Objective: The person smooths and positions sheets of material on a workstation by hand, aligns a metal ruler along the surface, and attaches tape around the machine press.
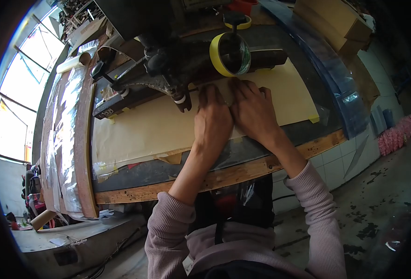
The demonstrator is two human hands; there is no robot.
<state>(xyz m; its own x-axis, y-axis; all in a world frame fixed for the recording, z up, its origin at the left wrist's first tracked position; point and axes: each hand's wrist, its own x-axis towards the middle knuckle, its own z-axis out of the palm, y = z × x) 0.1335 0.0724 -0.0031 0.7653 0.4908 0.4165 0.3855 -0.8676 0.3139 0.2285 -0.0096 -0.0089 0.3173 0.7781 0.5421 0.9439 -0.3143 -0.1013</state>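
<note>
Side by side, my left hand (212, 116) and my right hand (255, 109) rest on a long cream sheet (154, 128) laid over a dark work surface (238, 151). Both hands have curled fingers close to a dark bar (261, 59) along the sheet's far edge. What the fingertips hold, if anything, is hidden. A black machine head (161, 65) with a forked metal tip stands just left of my left hand. Beyond my right hand, a yellow tape roll (220, 56) hangs upright above the bar.
Wrapped boards (70, 135) and a cardboard tube (74, 63) lie at the left. Blue plastic sheeting (324, 69) and a cardboard box (333, 25) are at the right. A wooden edge (224, 176) runs along the near side. Pink material (398, 135) is farther right.
</note>
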